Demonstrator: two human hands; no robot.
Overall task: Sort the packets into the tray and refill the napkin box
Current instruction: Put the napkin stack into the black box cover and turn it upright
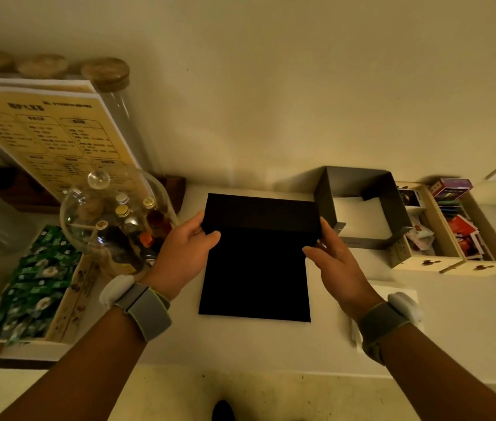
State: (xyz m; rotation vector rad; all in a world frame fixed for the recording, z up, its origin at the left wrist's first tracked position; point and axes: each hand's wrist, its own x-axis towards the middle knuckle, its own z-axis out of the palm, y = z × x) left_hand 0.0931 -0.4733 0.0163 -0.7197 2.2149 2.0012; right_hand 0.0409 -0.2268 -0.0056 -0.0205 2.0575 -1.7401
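A flat black stack of napkins (255,268) lies on the white counter in front of me, its far part folded or raised. My left hand (184,253) grips its left edge and my right hand (336,259) grips its right edge. Just right of it stands an open grey napkin box (325,192) with white napkins low inside. Further right is a wooden compartment tray (422,264) holding mixed packets, red ones in the right section.
A wooden box (67,302) of green packets sits at the left. Behind it stand a glass dome (161,189) over small bottles, a printed menu board (43,135) and cork-topped glass jars (105,72). The wall is close behind the counter.
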